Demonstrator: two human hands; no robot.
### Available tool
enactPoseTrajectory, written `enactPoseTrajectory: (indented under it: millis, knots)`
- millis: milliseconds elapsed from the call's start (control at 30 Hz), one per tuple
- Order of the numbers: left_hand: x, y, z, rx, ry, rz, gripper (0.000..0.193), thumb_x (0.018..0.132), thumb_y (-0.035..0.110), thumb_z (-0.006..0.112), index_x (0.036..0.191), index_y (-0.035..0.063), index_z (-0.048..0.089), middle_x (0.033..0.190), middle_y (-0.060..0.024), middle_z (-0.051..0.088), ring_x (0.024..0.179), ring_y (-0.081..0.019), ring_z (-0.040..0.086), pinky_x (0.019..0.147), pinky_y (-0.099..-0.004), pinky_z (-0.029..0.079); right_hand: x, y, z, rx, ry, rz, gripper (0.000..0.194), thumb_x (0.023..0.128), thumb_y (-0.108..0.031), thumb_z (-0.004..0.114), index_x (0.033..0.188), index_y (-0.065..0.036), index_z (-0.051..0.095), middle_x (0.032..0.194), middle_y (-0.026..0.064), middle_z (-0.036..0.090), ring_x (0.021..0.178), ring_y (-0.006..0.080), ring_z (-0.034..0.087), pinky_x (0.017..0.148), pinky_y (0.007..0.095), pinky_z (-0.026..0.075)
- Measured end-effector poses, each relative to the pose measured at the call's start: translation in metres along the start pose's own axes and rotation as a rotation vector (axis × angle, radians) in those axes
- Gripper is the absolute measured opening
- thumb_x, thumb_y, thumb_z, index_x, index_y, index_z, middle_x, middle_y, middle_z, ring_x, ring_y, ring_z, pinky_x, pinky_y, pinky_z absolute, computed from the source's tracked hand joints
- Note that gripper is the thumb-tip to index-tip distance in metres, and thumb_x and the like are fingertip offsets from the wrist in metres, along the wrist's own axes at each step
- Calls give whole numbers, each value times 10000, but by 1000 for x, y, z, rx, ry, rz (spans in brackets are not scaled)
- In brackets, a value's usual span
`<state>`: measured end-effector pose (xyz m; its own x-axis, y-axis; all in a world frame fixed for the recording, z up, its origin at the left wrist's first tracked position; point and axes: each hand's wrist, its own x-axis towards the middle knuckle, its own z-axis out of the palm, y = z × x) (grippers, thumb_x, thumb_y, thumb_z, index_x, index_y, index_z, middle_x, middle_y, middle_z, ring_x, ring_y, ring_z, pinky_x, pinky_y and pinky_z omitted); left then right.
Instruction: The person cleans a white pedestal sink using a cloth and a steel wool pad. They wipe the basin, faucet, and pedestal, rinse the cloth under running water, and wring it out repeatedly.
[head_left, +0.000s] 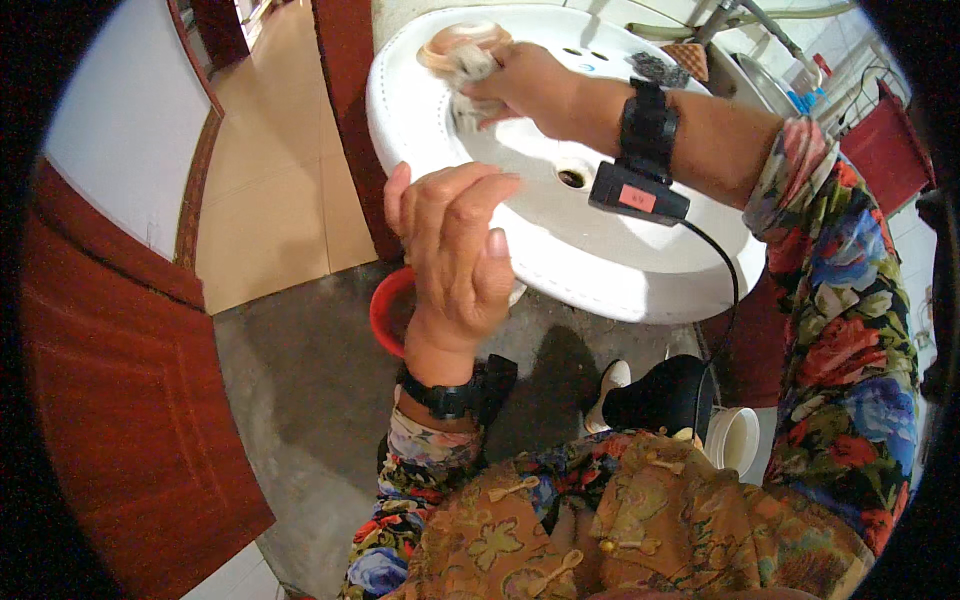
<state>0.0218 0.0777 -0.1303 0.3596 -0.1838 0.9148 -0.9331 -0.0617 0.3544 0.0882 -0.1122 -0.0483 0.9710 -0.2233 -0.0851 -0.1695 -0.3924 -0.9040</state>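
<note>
A white oval ceramic washbasin (675, 292) lies before me, its drain hole (571, 178) showing near the middle. My right hand (517, 82) reaches across the bowl and is closed on a blurred, light-coloured cloth (472, 64), at the basin's far left side. Just behind the cloth, on the rim, sits a pinkish round dish (454, 37), partly hidden. My left hand (461, 240) is raised over the near left rim, fingers apart and bent, with nothing in it. Black straps circle both wrists; a small black box hangs from the right one.
Dark steel wool (660, 69) and a brown waffle-textured piece (688, 60) lie by the basin's back right rim. A red basin (391, 311) stands on the floor below my left hand. A white bucket (733, 439) is at lower right. A reddish wooden door (127, 405) stands at left.
</note>
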Motion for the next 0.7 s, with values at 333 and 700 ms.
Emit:
enactPoseTrajectory:
  millis: [333, 700]
  knots:
    - [-3, -3, 0, 78, -107, -56, 330, 978, 253, 383, 1132, 79, 617, 1149, -105, 617, 1169, -265, 547, 1177, -516, 183, -109, -20, -113, 551, -382, -278, 359, 965, -20, 514, 1323, 11, 502, 1266, 135, 624, 1166, 253, 631, 1047, 388, 510]
    - [64, 46, 73, -199, -333, -169, 744, 832, 220, 729, 1495, 99, 412, 1444, -186, 440, 1340, -298, 434, 1104, -420, 386, -144, 60, -98, 1083, -581, -341, 361, 982, -170, 515, 1288, 19, 543, 1271, 154, 623, 1140, 257, 641, 1012, 366, 518]
